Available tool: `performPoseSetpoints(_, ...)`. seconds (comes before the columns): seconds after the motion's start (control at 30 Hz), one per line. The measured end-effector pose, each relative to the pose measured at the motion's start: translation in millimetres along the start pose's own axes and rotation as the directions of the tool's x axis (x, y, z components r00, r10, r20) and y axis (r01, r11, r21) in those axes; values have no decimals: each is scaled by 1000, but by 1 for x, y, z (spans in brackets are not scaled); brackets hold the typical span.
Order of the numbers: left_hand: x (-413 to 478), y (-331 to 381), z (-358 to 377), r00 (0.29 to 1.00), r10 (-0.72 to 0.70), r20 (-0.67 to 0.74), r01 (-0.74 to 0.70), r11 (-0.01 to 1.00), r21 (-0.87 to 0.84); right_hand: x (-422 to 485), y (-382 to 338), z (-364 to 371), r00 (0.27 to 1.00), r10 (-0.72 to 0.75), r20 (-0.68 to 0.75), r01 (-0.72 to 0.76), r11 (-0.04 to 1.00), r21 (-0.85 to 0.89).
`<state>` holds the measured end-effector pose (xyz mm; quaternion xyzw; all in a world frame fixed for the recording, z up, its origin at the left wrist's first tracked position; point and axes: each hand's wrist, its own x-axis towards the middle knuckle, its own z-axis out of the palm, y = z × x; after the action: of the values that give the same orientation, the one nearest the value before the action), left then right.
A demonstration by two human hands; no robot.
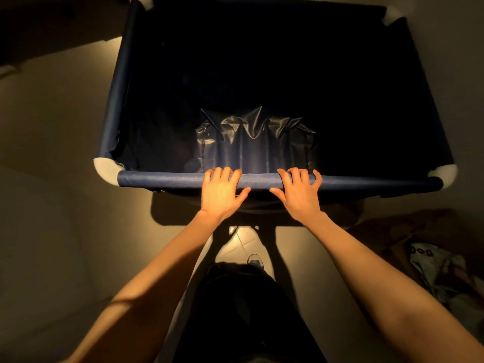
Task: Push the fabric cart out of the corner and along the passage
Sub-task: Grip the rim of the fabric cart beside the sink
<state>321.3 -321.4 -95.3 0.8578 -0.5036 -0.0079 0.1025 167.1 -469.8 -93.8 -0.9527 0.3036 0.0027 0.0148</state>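
My left hand (222, 191) and right hand (301, 192) grasp the near rail (366, 182) of the fabric cart (115, 100), fingers curled over it, side by side. A crumpled plastic bag (251, 142) lies inside, just beyond the rail.

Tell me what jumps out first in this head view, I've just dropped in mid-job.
Two brightly lit hands, left hand and right hand, rest side by side on the near rail of a big navy fabric cart that fills the upper frame. Inside, against the near wall, a crumpled dark plastic bag catches the light. White corner caps mark the cart's frame; a cluttered cardboard box sits at lower right.
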Motion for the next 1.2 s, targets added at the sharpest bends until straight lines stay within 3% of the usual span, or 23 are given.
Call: performPoseSetpoints(1.2,-6,-23,-9,991,-110,72,111,994,-12,15,-28,2,998,-32,60,31,999,23)
